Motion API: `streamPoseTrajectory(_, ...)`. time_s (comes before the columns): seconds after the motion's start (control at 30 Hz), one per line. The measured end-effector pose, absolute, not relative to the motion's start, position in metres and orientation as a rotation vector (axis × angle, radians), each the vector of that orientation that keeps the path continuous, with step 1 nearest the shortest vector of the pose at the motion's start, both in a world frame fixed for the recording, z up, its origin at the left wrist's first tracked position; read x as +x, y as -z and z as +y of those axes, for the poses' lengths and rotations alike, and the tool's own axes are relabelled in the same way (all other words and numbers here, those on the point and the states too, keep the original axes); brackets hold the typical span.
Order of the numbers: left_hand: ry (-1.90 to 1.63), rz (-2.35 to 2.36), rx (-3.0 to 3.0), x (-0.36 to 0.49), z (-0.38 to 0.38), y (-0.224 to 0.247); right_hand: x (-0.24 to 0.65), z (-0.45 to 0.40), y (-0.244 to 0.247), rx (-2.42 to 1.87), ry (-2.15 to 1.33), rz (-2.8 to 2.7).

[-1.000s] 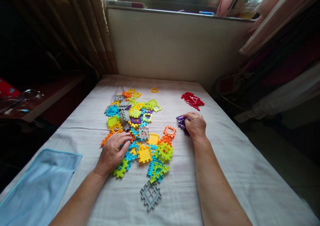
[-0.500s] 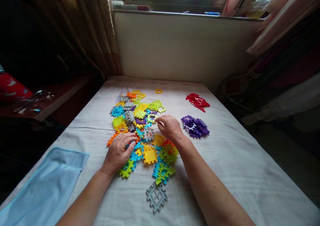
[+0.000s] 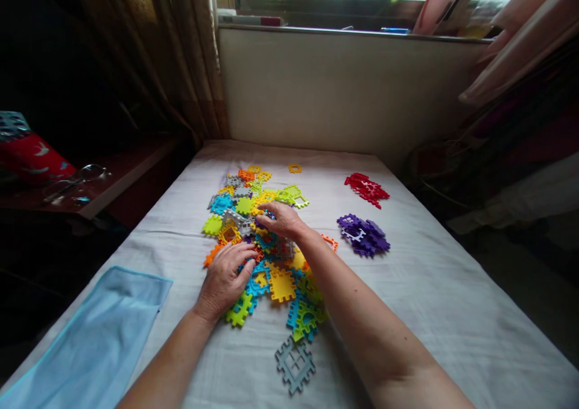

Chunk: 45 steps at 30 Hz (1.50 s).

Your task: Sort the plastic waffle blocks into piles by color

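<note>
Lying beneath the slack, unclenched left hand (image 3: 228, 276) and the curled right hand (image 3: 281, 219) is a heap of flat, notch-edged plastic tiles (image 3: 283, 285); whether any is pinched by the right cannot be told. Yellow, blue, green, orange and grey are jumbled together. Purple notched plastic pieces (image 3: 365, 237) are piled apart.

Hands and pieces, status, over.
Left hand open at mixed pile; right hand over its middle, grip unclear. Purple pieces apart, right. Right forearm partly hides pile.

Notched plastic pieces (image 3: 280, 282), mixed colours, are lying overlapped in a loose heap; purple pieces (image 3: 365, 237) are sitting bunched to the right, red pieces (image 3: 367, 189) lying beyond those.
</note>
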State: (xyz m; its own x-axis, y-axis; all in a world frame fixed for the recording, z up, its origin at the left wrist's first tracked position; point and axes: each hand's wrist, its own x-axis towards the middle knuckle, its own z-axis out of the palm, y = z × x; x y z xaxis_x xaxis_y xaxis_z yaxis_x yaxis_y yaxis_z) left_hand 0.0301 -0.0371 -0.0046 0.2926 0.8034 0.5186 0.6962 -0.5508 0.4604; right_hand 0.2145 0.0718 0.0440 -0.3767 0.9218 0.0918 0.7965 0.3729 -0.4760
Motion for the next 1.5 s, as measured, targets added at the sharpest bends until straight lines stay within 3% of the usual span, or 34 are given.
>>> streamPoseTrajectory(0.4,-1.125,1.386,2.390,0.031,-0.038,0.001,0.239,0.033,-0.033,-1.519,-0.299,-2.269)
streamPoseTrajectory(0.63,-1.194,1.438,2.322,0.030,-0.040,-0.005,0.281,0.037,-0.038,-1.548,-0.176,-1.837)
streamPoseTrajectory(1.0,-1.176,1.518,2.239,0.029,-0.039,-0.002,0.408,0.034,-0.041,-1.939,0.180,-1.189)
streamPoseTrajectory(1.5,-1.177,1.512,2.282,0.029,-0.039,-0.001,0.412,0.034,-0.030,-2.233,0.009,-1.189)
